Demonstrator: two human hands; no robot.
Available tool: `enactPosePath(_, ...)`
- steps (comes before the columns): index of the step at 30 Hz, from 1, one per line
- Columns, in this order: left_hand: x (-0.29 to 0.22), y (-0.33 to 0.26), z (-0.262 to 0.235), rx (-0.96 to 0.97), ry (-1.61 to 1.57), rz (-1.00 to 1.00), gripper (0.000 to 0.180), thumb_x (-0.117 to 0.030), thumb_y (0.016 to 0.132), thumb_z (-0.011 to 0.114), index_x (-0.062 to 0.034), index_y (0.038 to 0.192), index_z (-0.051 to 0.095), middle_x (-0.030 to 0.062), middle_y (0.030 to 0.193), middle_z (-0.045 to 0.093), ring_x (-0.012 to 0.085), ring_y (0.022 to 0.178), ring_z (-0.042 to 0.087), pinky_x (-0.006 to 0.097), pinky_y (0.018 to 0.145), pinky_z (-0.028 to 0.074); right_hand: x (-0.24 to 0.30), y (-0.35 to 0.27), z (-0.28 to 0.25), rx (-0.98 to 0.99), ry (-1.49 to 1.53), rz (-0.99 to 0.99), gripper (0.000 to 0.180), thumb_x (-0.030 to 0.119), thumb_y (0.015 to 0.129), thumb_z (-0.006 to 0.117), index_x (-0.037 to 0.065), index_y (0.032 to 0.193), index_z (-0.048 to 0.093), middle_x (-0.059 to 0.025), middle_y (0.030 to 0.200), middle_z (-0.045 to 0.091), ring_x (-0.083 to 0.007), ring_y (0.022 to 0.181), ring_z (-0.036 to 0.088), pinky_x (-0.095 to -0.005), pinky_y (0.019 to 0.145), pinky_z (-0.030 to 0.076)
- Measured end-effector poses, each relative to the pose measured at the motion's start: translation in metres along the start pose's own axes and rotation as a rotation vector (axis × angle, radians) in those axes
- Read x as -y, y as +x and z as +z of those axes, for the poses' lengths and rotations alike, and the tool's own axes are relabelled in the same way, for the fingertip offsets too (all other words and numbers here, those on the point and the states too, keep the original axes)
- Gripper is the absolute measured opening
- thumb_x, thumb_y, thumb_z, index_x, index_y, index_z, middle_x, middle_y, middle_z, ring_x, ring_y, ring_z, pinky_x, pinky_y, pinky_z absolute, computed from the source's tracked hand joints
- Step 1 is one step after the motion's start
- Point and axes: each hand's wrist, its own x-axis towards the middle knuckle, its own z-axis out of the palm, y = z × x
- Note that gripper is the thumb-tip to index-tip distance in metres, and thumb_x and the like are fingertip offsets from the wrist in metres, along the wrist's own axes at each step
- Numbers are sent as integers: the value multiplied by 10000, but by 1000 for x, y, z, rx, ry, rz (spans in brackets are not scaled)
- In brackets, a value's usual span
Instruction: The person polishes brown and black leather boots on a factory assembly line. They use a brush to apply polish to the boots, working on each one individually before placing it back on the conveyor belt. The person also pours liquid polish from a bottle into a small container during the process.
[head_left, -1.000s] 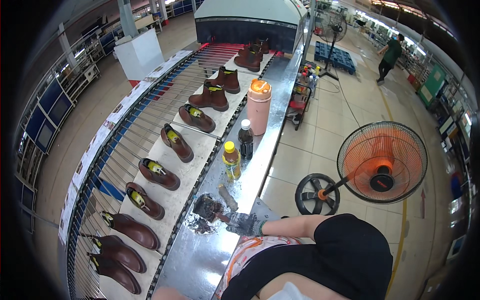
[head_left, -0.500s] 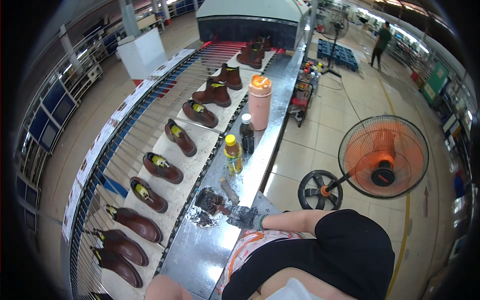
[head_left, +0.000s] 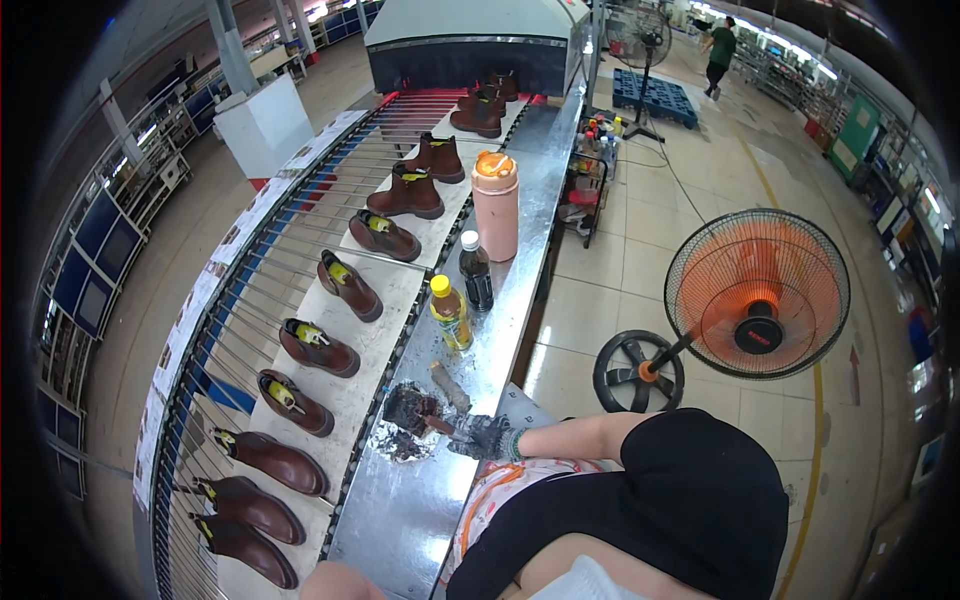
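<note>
My right hand [head_left: 486,437], in a dark, stained knit glove, is closed around a short brown stick-like piece [head_left: 438,425]. Its kind is hard to make out. The piece's far end touches a dark, crusty lump [head_left: 408,408] on the metal ledge [head_left: 400,510], where dark smears spread around it. Just beyond the glove lies a rough, greyish-brown stick [head_left: 450,387]. My left hand is out of view; only part of that arm [head_left: 340,582] shows at the lower edge. Left of the ledge, brown ankle boots [head_left: 285,463] with yellow-green inside stand in a line on pale boards [head_left: 345,400].
The boards rest on a roller conveyor [head_left: 230,320] running from a hooded machine [head_left: 470,60]. On the ledge stand a yellow-capped bottle [head_left: 452,318], a dark bottle [head_left: 476,275] and a tall pink flask [head_left: 497,215]. An orange fan [head_left: 757,300] stands right; a person [head_left: 719,55] is far off.
The view has swung slightly. The boots sit a little nearer along the ledge, and one at the lower edge has left view. My right hand stays at the dark lump.
</note>
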Motion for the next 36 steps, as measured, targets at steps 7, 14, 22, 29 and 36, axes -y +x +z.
enactPosePath(7, -4, -4, -4, -7, -9, 12, 595, -447, 847, 571, -16, 1241, 459, 182, 1109, 580, 320, 981, 570, 395, 807, 467, -11, -2, 14, -12, -10, -66, 392, 450, 888, 519, 66, 965, 518, -138, 863, 547, -317, 808, 568, -431, 697, 429)
enactPosePath(14, -7, -5, -9, -8, -49, 32, 574, -429, 851, 572, -10, 1228, 466, 182, 1096, 583, 317, 969, 572, 391, 804, 466, -39, 5, 35, 55, -123, -56, 553, 420, 917, 465, 104, 1350, 329, -187, 1057, 548, -364, 952, 559, -428, 808, 444)
enactPosePath(22, -14, -6, -22, -28, -96, 96, 549, -408, 856, 573, -3, 1213, 474, 181, 1082, 586, 313, 955, 574, 386, 799, 465, -53, 12, 58, -72, -139, -158, 333, 356, 911, 482, 92, 1100, 408, -195, 957, 547, -361, 854, 567, -445, 718, 449)
enactPosePath(29, -47, 9, -60, -151, -236, 407, 528, -390, 860, 574, 3, 1199, 481, 180, 1070, 589, 310, 944, 576, 382, 796, 464, -23, 7, 27, 69, -137, -60, 614, 347, 907, 480, 148, 1432, 233, -233, 985, 555, -382, 858, 577, -450, 733, 454)
enactPosePath(36, -113, 27, -169, -254, -549, 1103, 506, -371, 864, 575, 9, 1186, 488, 179, 1057, 592, 306, 932, 578, 377, 792, 463, -54, 9, 47, -36, -189, -172, 272, 326, 890, 495, 67, 907, 577, -177, 737, 552, -340, 697, 563, -438, 630, 445)
